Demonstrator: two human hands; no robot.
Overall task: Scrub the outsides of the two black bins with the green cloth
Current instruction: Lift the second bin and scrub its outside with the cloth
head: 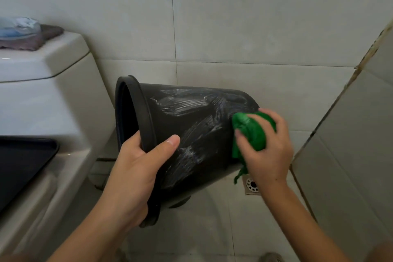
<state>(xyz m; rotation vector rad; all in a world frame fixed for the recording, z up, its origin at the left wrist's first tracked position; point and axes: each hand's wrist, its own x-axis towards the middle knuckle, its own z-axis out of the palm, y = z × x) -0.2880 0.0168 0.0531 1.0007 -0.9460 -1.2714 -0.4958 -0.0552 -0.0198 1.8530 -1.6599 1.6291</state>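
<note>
Round black plastic bin (191, 134) tipped on its side above the tiled floor, soapy streaks across its wall, left hand (136, 168) gripping the rim, right hand (268, 147) clutching a bunched green cloth (251, 132) against the bin's right end, beige toilet (53, 95) left.

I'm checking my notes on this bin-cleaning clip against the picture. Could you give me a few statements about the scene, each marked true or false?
1. The left hand grips the black bin at its rim. True.
2. The bin stands upright on the floor. False: it is held tipped on its side.
3. The right hand holds the green cloth against the bin's outside. True.
4. The bin's wall is dry and unmarked. False: whitish streaks cover it.
5. A floor drain shows below the cloth. True.
</note>
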